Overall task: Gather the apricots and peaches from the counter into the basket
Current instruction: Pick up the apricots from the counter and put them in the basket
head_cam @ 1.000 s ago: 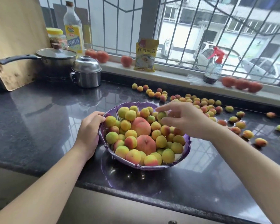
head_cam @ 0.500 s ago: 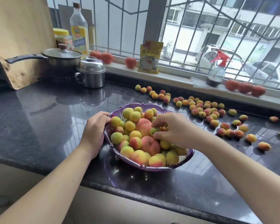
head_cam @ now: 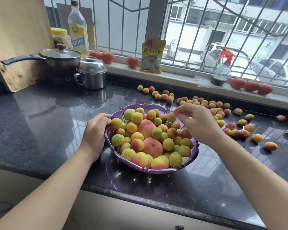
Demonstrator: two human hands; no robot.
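My left hand (head_cam: pixel 96 133) grips the near-left rim of the purple basket (head_cam: pixel 192 156), fingers curled over the scalloped edge, thumb against the outside wall. The basket sits close to the counter's front edge (head_cam: pixel 140 193); bare dark stone lies between that edge and my forearms, and a wide bare stretch runs left of my left hand. Inside, apricots (head_cam: pixel 168 144) are heaped up to the rim around two larger peaches (head_cam: pixel 152 146).

My right hand (head_cam: pixel 196 123) hovers over the basket's far-right side, fingers loosely spread and bent, fingertips (head_cam: pixel 176 112) just beside a reddish apricot (head_cam: pixel 171 117) on top of the pile; I cannot tell whether they touch it. Half a second ago this hand was lower, curled down among the fruit in the middle of the basket; now it is lifted and shifted toward the far rim. My left hand keeps the same hold.

Beyond my right hand, loose apricots (head_cam: pixel 219 110) are scattered across the counter to the far right, some well apart.

Farther off, left of my grip, stand a steel lidded pot (head_cam: pixel 91 75), a saucepan (head_cam: pixel 61 62), and a cutting board (head_cam: pixel 18 39). On the sill, a yellow packet (head_cam: pixel 151 56) reads "食用碱面"; an oil bottle's (head_cam: pixel 77 29) label is too blurred to read. A spray bottle (head_cam: pixel 222 70) and tomatoes (head_cam: pixel 251 85) stand beyond.
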